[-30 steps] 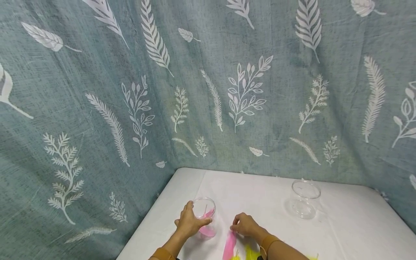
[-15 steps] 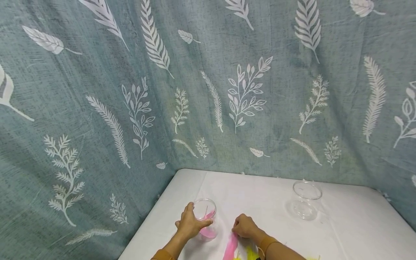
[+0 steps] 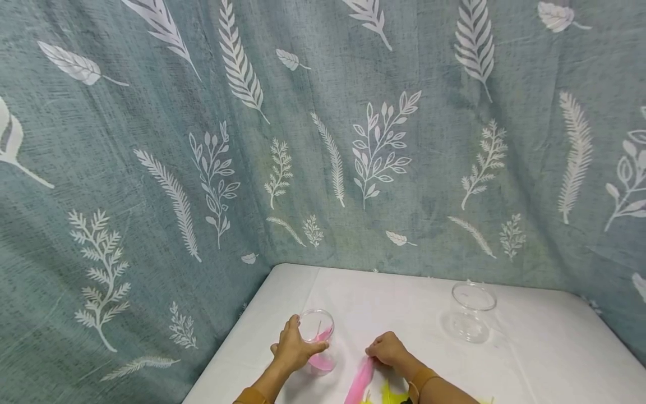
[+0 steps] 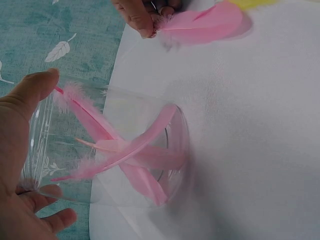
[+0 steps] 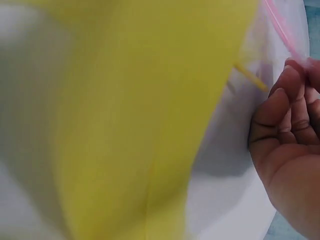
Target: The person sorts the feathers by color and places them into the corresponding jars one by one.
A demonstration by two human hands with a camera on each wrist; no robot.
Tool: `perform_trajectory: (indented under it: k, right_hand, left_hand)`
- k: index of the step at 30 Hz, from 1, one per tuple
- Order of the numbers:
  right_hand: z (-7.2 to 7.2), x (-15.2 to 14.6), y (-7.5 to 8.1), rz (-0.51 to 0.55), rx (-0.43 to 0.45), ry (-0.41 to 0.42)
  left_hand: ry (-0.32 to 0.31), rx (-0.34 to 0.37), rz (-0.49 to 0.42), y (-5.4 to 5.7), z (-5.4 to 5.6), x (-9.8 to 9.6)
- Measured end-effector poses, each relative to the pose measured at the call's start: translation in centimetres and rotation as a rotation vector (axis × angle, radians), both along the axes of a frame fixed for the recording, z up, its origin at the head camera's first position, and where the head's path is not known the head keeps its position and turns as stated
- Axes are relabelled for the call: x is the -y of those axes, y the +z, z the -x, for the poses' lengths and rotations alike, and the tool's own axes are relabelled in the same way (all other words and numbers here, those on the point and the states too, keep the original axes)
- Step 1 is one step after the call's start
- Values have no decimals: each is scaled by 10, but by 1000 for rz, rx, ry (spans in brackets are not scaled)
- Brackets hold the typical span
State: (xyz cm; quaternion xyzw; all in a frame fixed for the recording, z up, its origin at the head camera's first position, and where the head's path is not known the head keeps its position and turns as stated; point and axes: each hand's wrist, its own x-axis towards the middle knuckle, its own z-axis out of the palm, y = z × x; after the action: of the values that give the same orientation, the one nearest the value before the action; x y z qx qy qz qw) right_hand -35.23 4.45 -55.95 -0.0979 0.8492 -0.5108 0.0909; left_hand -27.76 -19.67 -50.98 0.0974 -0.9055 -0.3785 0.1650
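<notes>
My left hand (image 3: 295, 348) holds a clear jar (image 3: 330, 345) near its rim, thumb on one side and fingers on the other. Several pink feathers (image 4: 95, 120) lie crossed inside it, quills toward the mouth in the left wrist view. To the right of the jar, my right hand (image 3: 391, 349) pinches the quill end of another pink feather (image 4: 205, 24) between thumb and fingertips. That feather's vane points toward the front of the table in the head view. A yellow feather (image 5: 145, 110) fills much of the right wrist view, blurred and close to the camera.
Farther back on the right of the white table (image 3: 373, 297) stands a second clear jar (image 3: 473, 322). Yellow feathers (image 3: 390, 393) show at the bottom edge by the right forearm, partly cut off. A patterned teal cloth (image 3: 323, 140) hangs behind and to the left.
My right hand has shifted slightly right with the pink feather's quill end at its fingertips. The left hand and its jar stay in place.
</notes>
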Motion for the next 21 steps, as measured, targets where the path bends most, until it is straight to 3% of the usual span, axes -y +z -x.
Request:
perform_trajectory:
  k: [8,21]
  right_hand:
    - [1,-8,2,67,41,-45]
    - [6,-27,30,120,58,-118]
  left_hand:
    - [-3,-5,-5,-1,0,0]
    - [7,3,0,-1,1,0]
